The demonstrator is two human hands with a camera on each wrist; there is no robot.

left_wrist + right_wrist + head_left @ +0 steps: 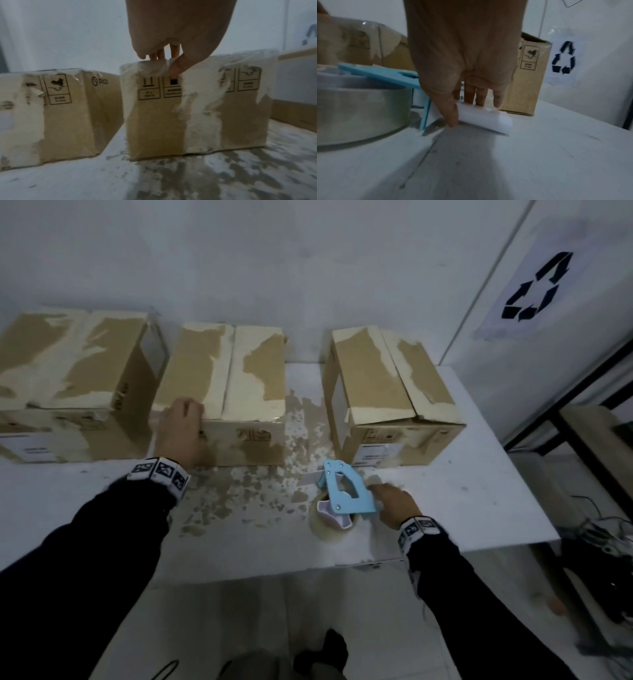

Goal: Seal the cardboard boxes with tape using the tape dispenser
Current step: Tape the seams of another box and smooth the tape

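Note:
Three brown cardboard boxes with torn, whitish tops stand in a row on a white table (479, 508). My left hand (181, 426) (167, 63) holds the middle box (239, 371) (197, 108) at its front top-left edge, fingers on top and thumb on the front face. A light-blue tape dispenser (346, 491) (385, 75) lies on its side in front of the right box (387, 378) (527, 88), with a clear tape roll (330, 530) (359, 108) in it. My right hand (394, 501) (465, 113) wraps its thumb and fingers round the dispenser's white handle (484, 119).
The left box (68, 364) (68, 115) stands close beside the middle one. The table top is peeled and blotchy (257, 491) between the boxes and the dispenser. A wall with a recycling sign (537, 289) (563, 58) rises at the right, with a shelf and cables (599, 525) beyond the table's right edge.

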